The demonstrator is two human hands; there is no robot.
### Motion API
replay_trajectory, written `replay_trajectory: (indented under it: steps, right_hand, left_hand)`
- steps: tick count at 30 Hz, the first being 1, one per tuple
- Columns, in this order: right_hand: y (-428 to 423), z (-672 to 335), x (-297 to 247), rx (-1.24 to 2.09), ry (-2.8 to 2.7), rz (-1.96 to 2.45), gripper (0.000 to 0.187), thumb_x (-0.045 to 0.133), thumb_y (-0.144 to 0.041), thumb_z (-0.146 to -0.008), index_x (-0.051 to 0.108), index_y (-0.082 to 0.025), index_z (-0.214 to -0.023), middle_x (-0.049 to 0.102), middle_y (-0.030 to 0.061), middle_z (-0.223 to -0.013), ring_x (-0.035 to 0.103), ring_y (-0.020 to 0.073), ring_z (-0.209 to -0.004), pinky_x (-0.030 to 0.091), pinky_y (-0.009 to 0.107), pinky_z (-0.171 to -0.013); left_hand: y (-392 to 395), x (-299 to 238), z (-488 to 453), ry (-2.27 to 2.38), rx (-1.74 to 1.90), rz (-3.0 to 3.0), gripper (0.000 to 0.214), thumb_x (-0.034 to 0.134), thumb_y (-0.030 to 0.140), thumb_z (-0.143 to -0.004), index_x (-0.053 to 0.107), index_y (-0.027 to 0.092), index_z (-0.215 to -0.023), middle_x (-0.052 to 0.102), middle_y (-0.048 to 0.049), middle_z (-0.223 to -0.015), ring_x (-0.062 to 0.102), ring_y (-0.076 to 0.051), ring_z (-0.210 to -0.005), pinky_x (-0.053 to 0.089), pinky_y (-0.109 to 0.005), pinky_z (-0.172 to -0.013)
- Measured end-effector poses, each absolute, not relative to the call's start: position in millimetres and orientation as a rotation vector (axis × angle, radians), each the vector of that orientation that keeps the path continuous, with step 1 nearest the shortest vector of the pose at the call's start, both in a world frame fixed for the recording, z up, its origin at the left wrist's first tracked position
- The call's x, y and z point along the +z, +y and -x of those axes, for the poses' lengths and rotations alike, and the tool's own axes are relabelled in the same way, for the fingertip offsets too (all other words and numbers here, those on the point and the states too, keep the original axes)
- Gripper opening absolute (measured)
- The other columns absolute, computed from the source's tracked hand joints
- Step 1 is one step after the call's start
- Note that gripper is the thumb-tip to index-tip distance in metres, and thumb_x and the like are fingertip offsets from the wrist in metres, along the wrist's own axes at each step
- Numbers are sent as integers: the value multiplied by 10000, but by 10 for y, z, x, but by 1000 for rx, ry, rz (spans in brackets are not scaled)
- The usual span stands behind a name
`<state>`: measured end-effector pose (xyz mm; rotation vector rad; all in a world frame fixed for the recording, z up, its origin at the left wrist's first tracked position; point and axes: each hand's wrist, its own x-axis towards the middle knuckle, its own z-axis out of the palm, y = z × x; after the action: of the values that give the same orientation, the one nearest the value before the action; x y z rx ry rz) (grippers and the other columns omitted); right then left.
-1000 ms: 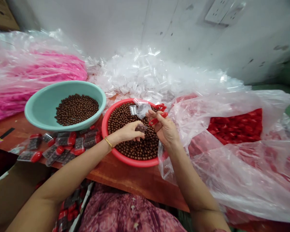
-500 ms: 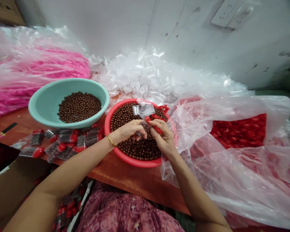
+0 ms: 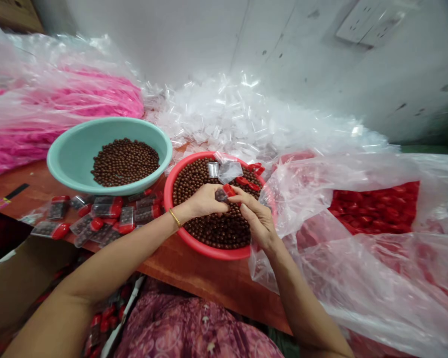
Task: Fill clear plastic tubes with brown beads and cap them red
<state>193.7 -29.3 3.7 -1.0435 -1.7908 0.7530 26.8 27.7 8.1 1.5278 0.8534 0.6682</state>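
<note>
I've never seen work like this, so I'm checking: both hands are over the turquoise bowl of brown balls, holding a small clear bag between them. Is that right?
Not quite. In the head view, the left hand and right hand are over the red bowl of brown balls, not the turquoise bowl, which sits to their left. They do hold a small clear bag between them.

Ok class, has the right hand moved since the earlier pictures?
Yes: against the red basin, the right hand has shifted inward toward the left hand, closing on the small packet.
</note>
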Motion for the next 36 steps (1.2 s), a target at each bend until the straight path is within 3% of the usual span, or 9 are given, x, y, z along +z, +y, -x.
replay_trajectory:
  steps: [6, 10, 16, 19, 24, 28, 33, 36]
  right_hand:
    - [-272, -1902, 19, 556, -1717, 1045, 206, 500, -237, -897, 629, -272, -1053, 674, 36, -1149, 626, 174, -1071, 474, 348, -957]
    - [-288, -1885, -8, 390, -1821, 1001, 229, 525, -185, -872, 616, -262, -1066, 648, 60, -1189, 603, 188, -1098, 464, 377, -963]
    - [-295, -1916, -20, 553, -1744, 988, 194, 523, -206, -880, 653, -283, -1000, 635, 33, -1217, 581, 176, -1129, 433, 390, -1001]
    - [-277, -1947, -18, 673, -1670, 1041, 160, 561, -271, -864, 678, -279, -971, 669, 29, -1158, 606, 180, -1095, 448, 382, -989]
    - [-214, -1946, -3, 769, -1587, 1183, 311, 571, -378, -844, 619, -246, -1121, 713, 38, -1003, 672, 167, -895, 543, 309, -776]
    - [-178, -1870, 71, 641, -1759, 1281, 274, 462, -340, -898, 646, -202, -1048, 700, 14, -793, 649, 131, -673, 532, 261, -647]
    - [-163, -1802, 103, 424, -1723, 1256, 281, 426, -296, -912, 639, -188, -1060, 709, 28, -867, 657, 138, -723, 537, 272, -698]
    - [-151, -1803, 80, 342, -1793, 1224, 292, 435, -291, -909, 641, -187, -1088, 723, 42, -906, 675, 151, -763, 546, 281, -723]
  left_hand:
    - [286, 56, -275, 884, 766, -1693, 195, 553, 183, -560, 588, 115, -740, 511, 48, -606, 422, -68, -547, 317, -191, -502]
    - [288, 107, -255, 753, 760, -1522, 244, 572, 196, -569, 568, 122, -801, 520, 57, -592, 445, -58, -514, 341, -180, -492]
    - [281, 170, -224, 658, 692, -1420, 307, 514, 449, -770, 539, 146, -817, 497, 59, -480, 389, -45, -386, 252, -169, -372]
    - [277, 158, -242, 716, 709, -1403, 321, 509, 468, -794, 540, 149, -787, 492, 62, -467, 366, -36, -364, 240, -168, -362]
    - [275, 129, -274, 783, 700, -1404, 273, 549, 414, -777, 536, 146, -728, 489, 61, -454, 386, -35, -373, 251, -163, -376]
    - [294, 98, -290, 767, 714, -1411, 295, 554, 438, -772, 556, 143, -781, 477, 70, -467, 380, -42, -382, 250, -172, -386]
    - [318, 59, -322, 742, 780, -1463, 318, 731, 295, -571, 589, 116, -792, 581, 27, -666, 498, -71, -605, 411, -192, -594]
    - [334, 2, -321, 839, 738, -1565, 286, 715, 291, -546, 576, 116, -724, 552, 28, -643, 474, -86, -606, 401, -211, -591]
